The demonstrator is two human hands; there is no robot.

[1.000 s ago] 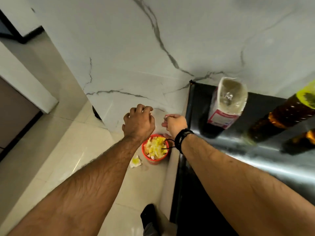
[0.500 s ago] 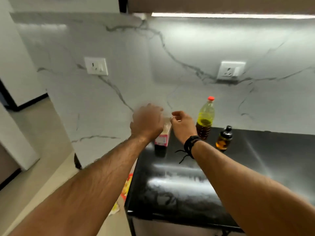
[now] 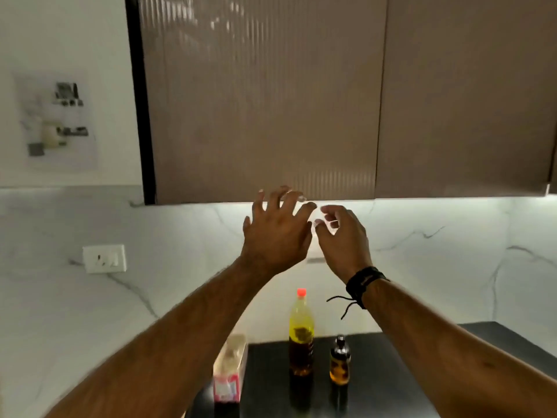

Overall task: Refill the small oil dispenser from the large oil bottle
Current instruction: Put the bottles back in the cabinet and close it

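Head view, my left hand [image 3: 275, 233]: raised before the wall cabinet [image 3: 262, 98], fingers spread and straight, holding nothing
Head view, my right hand [image 3: 342, 241]: raised just beside the left, fingers loosely curled, nothing visible in them; black wristband [image 3: 361, 282] on the wrist
Large oil bottle [image 3: 300, 333]: upright on the black counter [image 3: 376, 384], well below both hands, untouched
Small oil dispenser [image 3: 340, 362]: upright just right of the bottle, apart from it
Carton [image 3: 229, 369]: left of the bottle, at the counter's edge
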